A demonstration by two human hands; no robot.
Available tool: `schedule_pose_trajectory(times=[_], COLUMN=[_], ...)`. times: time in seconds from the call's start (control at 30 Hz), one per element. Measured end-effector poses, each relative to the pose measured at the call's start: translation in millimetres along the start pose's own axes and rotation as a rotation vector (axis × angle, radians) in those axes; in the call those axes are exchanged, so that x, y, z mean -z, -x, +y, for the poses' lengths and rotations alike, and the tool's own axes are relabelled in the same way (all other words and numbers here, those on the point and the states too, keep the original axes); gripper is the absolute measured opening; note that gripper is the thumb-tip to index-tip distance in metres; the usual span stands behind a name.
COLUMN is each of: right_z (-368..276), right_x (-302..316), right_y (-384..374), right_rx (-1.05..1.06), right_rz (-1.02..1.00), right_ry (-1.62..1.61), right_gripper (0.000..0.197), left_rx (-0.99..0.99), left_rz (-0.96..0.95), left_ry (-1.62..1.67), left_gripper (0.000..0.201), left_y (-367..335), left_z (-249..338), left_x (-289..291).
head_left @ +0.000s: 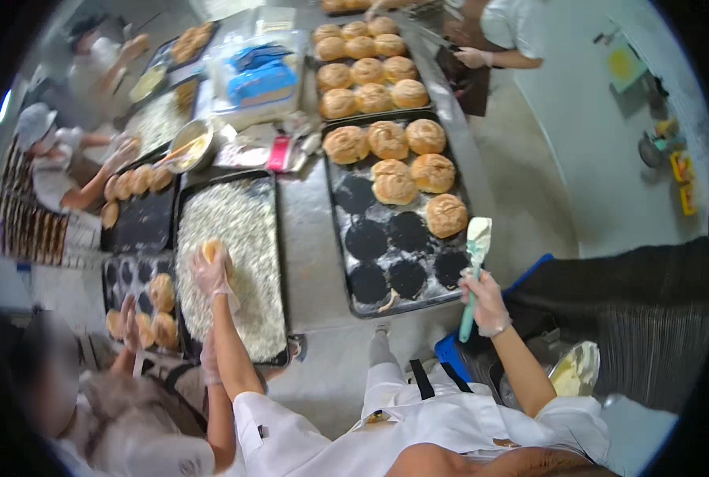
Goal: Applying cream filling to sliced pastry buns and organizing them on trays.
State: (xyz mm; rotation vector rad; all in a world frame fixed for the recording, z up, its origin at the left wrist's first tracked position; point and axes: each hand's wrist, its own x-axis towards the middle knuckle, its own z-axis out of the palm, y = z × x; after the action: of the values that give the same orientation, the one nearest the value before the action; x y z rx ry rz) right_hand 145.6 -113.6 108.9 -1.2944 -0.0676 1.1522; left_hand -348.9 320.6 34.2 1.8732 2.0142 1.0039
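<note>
My left hand [209, 275], in a clear glove, reaches over a dark tray [283, 294] spread with white flakes [231, 207]. Its fingers close on a golden bun [210, 250], low at the flakes; whether the bun presses into them I cannot tell. Off to the right, my gloved right hand [488, 304] grips a spatula [467, 316] by its teal handle. White cream coats the upward-pointing blade. Beside that hand lies a black baking tray [340, 274], with several crackle-topped buns [394, 181] at its far end and bare dark round spots nearer me.
At lower right sits a bowl of cream [577, 367]. Another full bun tray [362, 71] adjoins farther back. A plastic tub [259, 75] with a blue packet and a mixing bowl [191, 147] stand beyond the flakes. Co-workers stand along the left; another person [509, 36] is at far right.
</note>
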Motion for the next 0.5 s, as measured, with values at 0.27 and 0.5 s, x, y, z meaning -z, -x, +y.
schedule_pose_trajectory(times=[0.27,0.5], right_z=[17,36], right_x=[47,22], right_y=[-96,-171], right_rx=[-0.061,0.04], right_rz=[0.47,0.53], right_ry=[-0.129,-0.041], right_gripper=[0.035,0.041], left_rx=[-0.61,0.073], left_rz=[-0.396,-1.192], left_ry=[0.279,0.392], left_gripper=[0.038,0.063], left_y=[153,284], left_z=[237,404], left_x=[-175,-310])
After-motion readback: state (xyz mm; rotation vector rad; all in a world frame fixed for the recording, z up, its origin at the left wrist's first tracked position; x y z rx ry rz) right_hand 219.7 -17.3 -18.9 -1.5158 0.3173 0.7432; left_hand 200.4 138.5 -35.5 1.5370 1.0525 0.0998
